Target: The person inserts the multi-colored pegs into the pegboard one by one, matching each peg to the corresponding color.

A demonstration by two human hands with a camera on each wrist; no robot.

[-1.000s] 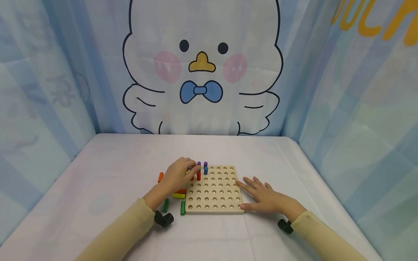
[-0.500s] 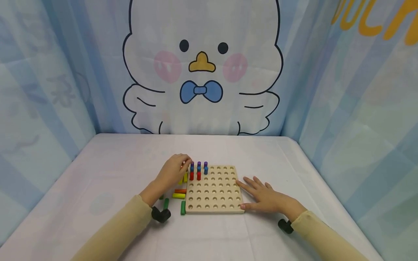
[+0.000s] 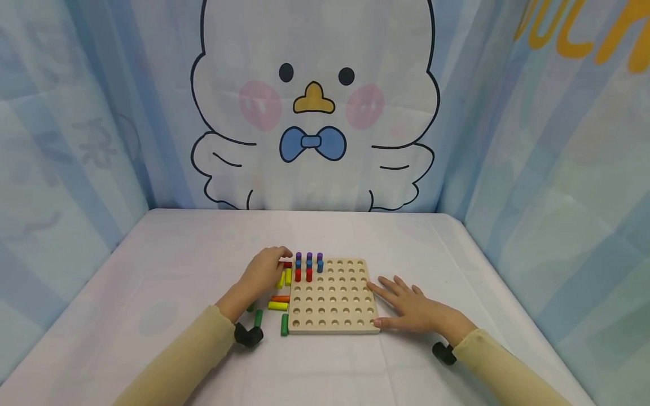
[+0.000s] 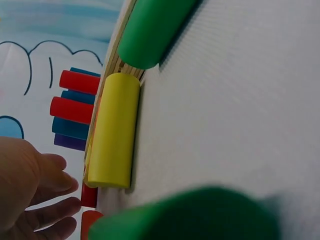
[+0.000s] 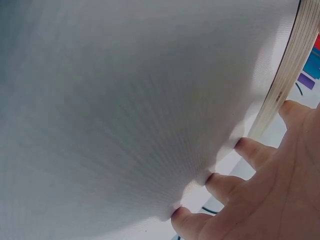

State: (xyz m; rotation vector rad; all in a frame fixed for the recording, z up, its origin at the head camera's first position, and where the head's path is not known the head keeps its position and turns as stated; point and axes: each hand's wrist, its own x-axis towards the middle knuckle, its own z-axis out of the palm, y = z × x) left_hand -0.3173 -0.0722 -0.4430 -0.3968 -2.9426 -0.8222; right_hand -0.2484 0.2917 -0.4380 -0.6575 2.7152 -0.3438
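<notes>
In the head view a wooden pegboard point(image 3: 332, 304) lies flat on the table. Purple pegs point(image 3: 320, 256), blue pegs point(image 3: 320, 266) and two red pegs point(image 3: 309, 274) stand upright in its far left holes. Just off the board's far left corner is my left hand point(image 3: 264, 269). Its fingertips are close to a loose red peg point(image 3: 287, 264), with a gap between thumb and fingers in the left wrist view. My right hand point(image 3: 411, 307) rests at the board's right edge, fingers spread, thumb and a fingertip at the rim. In the right wrist view its fingertips touch the cloth.
Loose yellow pegs point(image 3: 277, 306), an orange peg point(image 3: 280, 298) and green pegs point(image 3: 284, 325) lie along the board's left side. A white cloth point(image 3: 457, 265) covers the table. Printed curtains point(image 3: 315, 169) stand behind and at both sides.
My left hand has left the board and moved left to the loose pegs. The leftmost red peg now stands in its hole, uncovered. My right hand has stayed in place.
</notes>
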